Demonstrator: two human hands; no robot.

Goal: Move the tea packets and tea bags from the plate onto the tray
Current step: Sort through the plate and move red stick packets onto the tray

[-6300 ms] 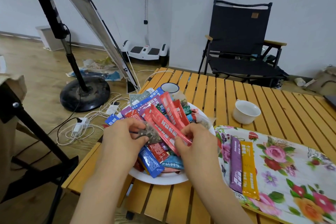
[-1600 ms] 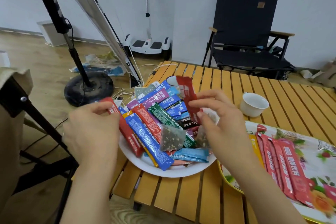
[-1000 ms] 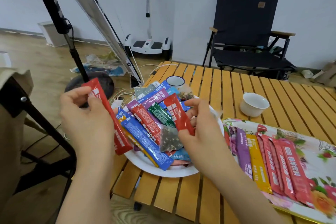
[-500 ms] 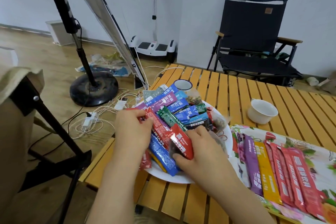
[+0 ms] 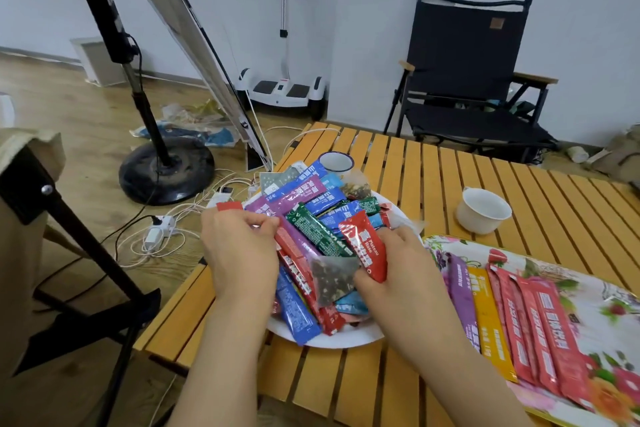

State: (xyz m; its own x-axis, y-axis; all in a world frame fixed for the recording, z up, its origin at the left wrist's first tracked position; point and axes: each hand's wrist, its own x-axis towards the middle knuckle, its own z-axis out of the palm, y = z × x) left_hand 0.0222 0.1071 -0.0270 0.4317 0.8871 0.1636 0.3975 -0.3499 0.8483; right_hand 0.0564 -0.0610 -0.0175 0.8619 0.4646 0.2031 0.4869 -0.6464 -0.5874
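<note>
A white plate (image 5: pixel 343 339) on the slatted table holds a heap of stick tea packets in red, blue, purple and green, plus mesh tea bags (image 5: pixel 334 276). My left hand (image 5: pixel 239 253) is over the plate's left side and grips a red packet (image 5: pixel 229 206) whose top pokes out above the fingers. My right hand (image 5: pixel 401 274) is over the plate's right side and holds another red packet (image 5: pixel 365 244) upright. The floral tray (image 5: pixel 595 295) to the right carries a purple packet (image 5: pixel 462 298), a yellow one (image 5: pixel 491 326) and several red ones (image 5: pixel 547 336) side by side.
A white bowl (image 5: pixel 483 210) and a blue-rimmed enamel mug (image 5: pixel 336 163) stand on the wooden table (image 5: pixel 433 170) behind the plate. A black folding chair (image 5: pixel 471 80), a fan stand (image 5: pixel 162 166) and floor cables surround the table.
Both hands came back down from raised positions onto the plate, each still with a red packet. The camera view shifted slightly to the left.
</note>
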